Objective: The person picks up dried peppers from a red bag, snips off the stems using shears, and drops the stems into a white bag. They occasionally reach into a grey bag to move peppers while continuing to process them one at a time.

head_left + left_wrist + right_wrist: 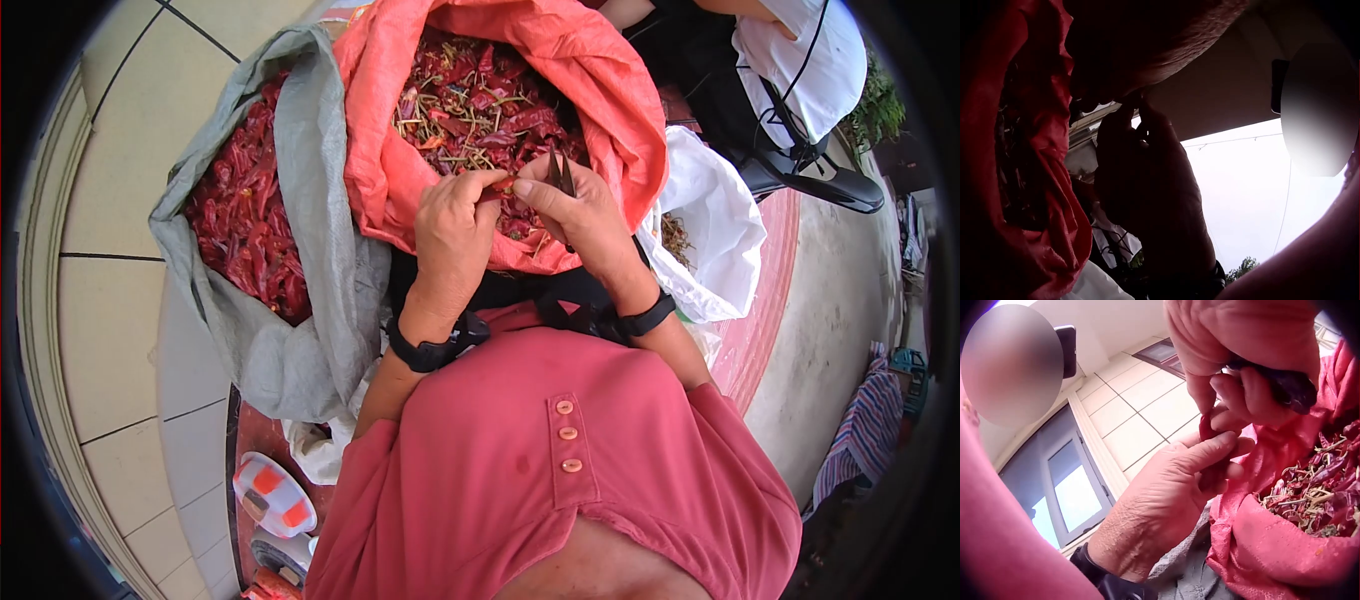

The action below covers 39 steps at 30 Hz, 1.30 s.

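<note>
My left hand point(455, 225) grips a dried red chili pepper point(1206, 427) between thumb and fingers, above the near rim of a red woven sack point(625, 110). Close beside it, my right hand point(588, 215) holds dark scissors point(561, 176), their pointed blades spread and facing away from me. The scissors' dark handle lies in the palm in the right wrist view, while thumb and fingertip meet at the pepper's end. Inside the red sack are dried chilies and loose stems point(475, 120). A grey sack point(310, 160) on the left holds red chilies point(245, 220).
At the right stands a white sack point(725, 190) with stem bits point(676, 240) in it. Another person in a white shirt point(805, 60) is beyond, near a black seat point(830, 190). A plastic container point(275, 495) lies at lower left.
</note>
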Available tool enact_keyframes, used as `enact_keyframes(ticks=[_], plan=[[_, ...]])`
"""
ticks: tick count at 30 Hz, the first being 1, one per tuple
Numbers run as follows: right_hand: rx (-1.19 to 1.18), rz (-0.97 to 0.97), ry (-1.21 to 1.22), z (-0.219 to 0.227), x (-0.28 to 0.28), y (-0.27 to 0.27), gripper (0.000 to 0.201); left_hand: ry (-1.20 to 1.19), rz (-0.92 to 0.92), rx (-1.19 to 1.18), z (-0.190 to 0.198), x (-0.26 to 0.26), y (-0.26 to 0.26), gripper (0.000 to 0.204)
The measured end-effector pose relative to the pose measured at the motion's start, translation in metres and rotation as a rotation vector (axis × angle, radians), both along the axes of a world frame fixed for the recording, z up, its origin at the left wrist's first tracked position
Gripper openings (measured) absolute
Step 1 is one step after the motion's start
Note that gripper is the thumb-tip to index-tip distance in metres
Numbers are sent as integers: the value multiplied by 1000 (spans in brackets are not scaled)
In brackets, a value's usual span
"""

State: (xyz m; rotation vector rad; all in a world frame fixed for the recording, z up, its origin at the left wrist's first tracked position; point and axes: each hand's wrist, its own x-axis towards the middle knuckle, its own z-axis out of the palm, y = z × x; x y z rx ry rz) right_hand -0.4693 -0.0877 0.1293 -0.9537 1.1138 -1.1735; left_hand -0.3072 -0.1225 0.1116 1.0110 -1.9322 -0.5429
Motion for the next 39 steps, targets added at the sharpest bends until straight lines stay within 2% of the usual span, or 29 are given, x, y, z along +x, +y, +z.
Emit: enact_keyframes(ticks=[7,9,10,11,13,15,16,17,18,19,20,21,22,24,26,28,30,31,34,35,38,39], plan=[[8,47,-85,-7,3,0,16,39,-23,145,-2,4,6,20],[7,-33,-16,-10,-4,-3,15,-101,68,-1,15,26,6,19],[8,-75,17,-12,-9,-5,14,-190,247,28,32,37,10,19],[3,-125,76,-19,-15,-7,14,-83,325,66,35,53,7,19],[-15,-220,192,-42,-26,-16,13,-233,535,-152,51,90,-1,20],[-132,-127,322,-79,-32,-24,12,-290,649,-184,62,129,-11,31],[-192,-82,386,-84,-31,-24,12,-474,768,-250,58,140,-14,35],[-43,-19,460,-88,-28,-23,19,-661,882,-318,52,150,-17,39],[-34,0,711,-85,-23,-21,22,-847,994,-390,52,151,-19,43],[-24,18,961,-80,-17,-19,25,-710,901,-285,54,153,-17,53],[-10,35,1213,-74,-14,-18,28,-629,782,-260,56,148,-15,50],[44,107,1187,-69,-14,-18,35,-549,662,-230,62,131,-9,48],[20,92,1191,-69,-14,-18,35,-465,546,-198,64,114,-2,45],[-32,69,1207,-73,-15,-18,36,-192,254,160,57,80,8,38],[-64,28,931,-92,-26,-19,29,7,88,437,36,55,12,31],[-59,-20,629,-95,-31,-20,26,6,-16,517,6,41,3,31],[-21,-86,301,-81,-32,-18,24,13,-62,565,-5,27,0,34],[48,-65,162,-52,-25,-11,18,15,-85,590,-9,20,-1,35],[244,133,-54,-31,-24,-3,17,311,-235,509,-20,-1,-6,42],[226,150,-96,-28,-18,-1,19,427,-287,608,-20,-4,-6,41],[97,117,-33,-17,-7,4,22,562,-388,748,-15,-2,-6,33],[23,70,34,-24,-10,1,27,533,-368,719,-12,-1,-6,31]])
